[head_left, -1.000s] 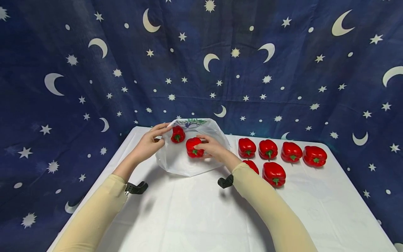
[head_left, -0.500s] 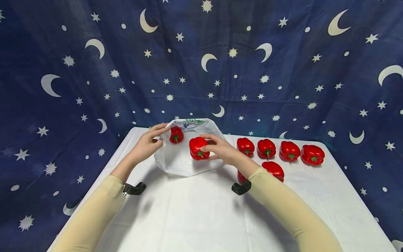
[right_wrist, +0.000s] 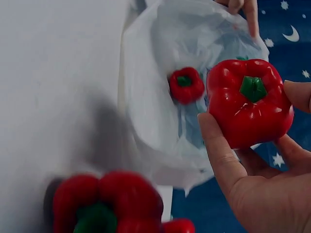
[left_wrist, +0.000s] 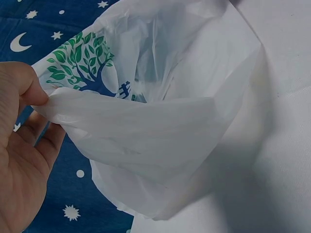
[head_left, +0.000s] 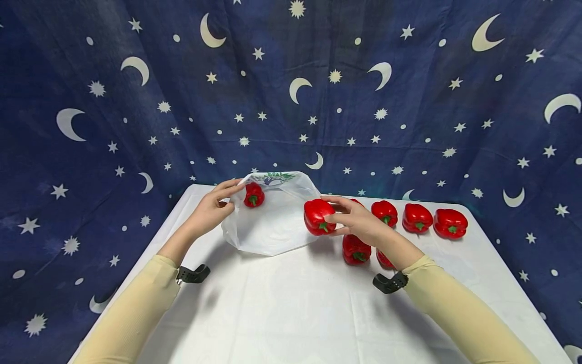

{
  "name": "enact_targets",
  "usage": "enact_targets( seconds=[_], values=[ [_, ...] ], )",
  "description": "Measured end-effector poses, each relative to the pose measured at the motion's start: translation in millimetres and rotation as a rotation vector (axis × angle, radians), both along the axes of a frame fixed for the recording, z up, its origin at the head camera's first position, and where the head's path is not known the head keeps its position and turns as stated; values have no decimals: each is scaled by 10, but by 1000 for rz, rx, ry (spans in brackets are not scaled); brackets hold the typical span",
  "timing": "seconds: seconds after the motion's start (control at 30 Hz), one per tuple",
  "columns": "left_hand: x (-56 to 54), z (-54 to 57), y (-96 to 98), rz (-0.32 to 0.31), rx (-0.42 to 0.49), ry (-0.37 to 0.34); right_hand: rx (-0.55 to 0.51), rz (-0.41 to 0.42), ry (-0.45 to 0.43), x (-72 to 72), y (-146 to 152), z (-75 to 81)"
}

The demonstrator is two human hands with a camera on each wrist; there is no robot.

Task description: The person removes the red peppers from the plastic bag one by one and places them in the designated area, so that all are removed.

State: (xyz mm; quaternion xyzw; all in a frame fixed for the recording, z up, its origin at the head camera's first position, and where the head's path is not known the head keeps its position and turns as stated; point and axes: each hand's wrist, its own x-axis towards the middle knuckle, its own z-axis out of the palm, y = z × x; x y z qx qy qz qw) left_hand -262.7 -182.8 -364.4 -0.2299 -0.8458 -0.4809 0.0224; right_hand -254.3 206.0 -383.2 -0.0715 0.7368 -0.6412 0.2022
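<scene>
A white plastic bag (head_left: 268,237) with a printed green tree lies with its mouth toward me. My left hand (head_left: 210,208) pinches the bag's rim at its left side, thumb and fingers on the film in the left wrist view. Inside the bag sits one red bell pepper (head_left: 254,195), also visible in the right wrist view. My right hand (head_left: 356,218) holds another red bell pepper (right_wrist: 250,104), fingers and thumb round its sides, green stem facing the right wrist camera. In the head view this held pepper overlaps the bag's right rim.
Several more red bell peppers (head_left: 417,218) stand on the white-covered table (head_left: 291,308) at the right, some partly behind my right hand and forearm. One nearer pepper (head_left: 356,249) sits just below my right hand. A dark blue curtain (head_left: 254,91) with moons and stars hangs behind.
My right hand has moved right with the bell pepper, from inside the bag's mouth to its right rim. My left hand keeps its place on the bag.
</scene>
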Motion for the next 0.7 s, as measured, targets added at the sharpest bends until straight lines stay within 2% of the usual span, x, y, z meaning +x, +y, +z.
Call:
enact_targets(
  seconds=[0.2,0.43,0.57,0.7],
  values=[
    [13,13,2,1,-1,-2,-33,-58,10,102,328,-39],
    [38,36,7,-6,0,1,-85,-81,30,241,661,-58],
    [-10,-16,-10,-9,0,1,-60,-117,28,340,844,-39],
    [-126,-146,-62,-5,-5,8,-43,-148,52,415,1033,-42]
  ],
)
